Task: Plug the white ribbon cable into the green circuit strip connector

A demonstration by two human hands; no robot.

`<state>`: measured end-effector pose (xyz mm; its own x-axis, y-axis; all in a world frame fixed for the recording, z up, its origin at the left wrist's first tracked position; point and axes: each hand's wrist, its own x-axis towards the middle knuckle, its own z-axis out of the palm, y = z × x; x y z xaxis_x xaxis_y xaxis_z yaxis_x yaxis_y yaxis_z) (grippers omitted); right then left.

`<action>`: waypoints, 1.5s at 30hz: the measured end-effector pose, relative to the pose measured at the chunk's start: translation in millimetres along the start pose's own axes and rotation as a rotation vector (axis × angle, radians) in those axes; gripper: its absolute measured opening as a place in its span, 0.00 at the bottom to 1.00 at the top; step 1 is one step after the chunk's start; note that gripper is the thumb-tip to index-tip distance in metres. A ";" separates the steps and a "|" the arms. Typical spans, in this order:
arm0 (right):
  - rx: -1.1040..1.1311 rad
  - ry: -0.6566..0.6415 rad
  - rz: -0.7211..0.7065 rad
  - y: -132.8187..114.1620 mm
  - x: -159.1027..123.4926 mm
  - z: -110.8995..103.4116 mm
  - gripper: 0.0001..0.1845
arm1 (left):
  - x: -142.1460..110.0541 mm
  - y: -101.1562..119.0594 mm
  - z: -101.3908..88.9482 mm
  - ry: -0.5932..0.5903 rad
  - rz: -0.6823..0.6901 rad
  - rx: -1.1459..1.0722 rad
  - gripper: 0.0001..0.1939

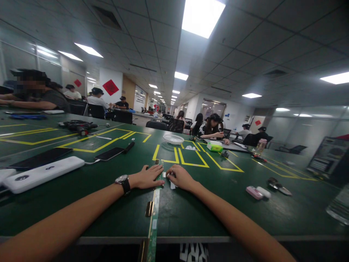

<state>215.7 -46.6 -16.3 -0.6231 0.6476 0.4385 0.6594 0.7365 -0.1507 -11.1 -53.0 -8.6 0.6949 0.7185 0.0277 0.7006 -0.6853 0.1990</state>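
A long, narrow green circuit board (154,218) with copper-coloured flex tabs (149,209) lies lengthwise in front of me, its near end reaching past the table edge. My left hand (147,177), below a wristwatch (123,183), rests flat across the far part of the board with its fingers stretched out. Just right of the board, my right hand (180,176) is closed, fingers curled and thumb tucked in. By its fingertips shows a small silvery piece (164,174); what the fingers pinch is hidden. A small white scrap (172,185) lies under that hand.
On the green table (212,211) are a white power bank (45,174), phones (110,154), a white basket (173,139), a green box (215,146), and pink and white cases (254,193). A clear container (339,207) stands right. Another person (211,129) sits across.
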 end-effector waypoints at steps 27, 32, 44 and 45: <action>0.102 0.049 -0.026 3.9 0.5 4.5 0.05 | 10.0 -1.8 8.7 -0.039 -0.004 0.039 0.42; 0.129 0.062 0.019 0.8 1.6 4.0 0.05 | 11.3 -0.2 7.3 -0.065 -0.006 0.019 0.42; 0.061 -0.007 -0.041 -0.1 4.4 -5.0 0.07 | 7.4 -1.1 4.9 -0.042 0.043 -0.038 0.42; 0.054 -0.006 -0.076 -1.4 4.3 -8.6 0.08 | 6.9 -0.9 4.6 -0.028 0.063 -0.058 0.42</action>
<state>215.7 -46.6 -6.6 -0.6734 0.5903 0.4451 0.5862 0.7932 -0.1650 -6.2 -47.9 -13.1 0.7420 0.6702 0.0151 0.6454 -0.7203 0.2543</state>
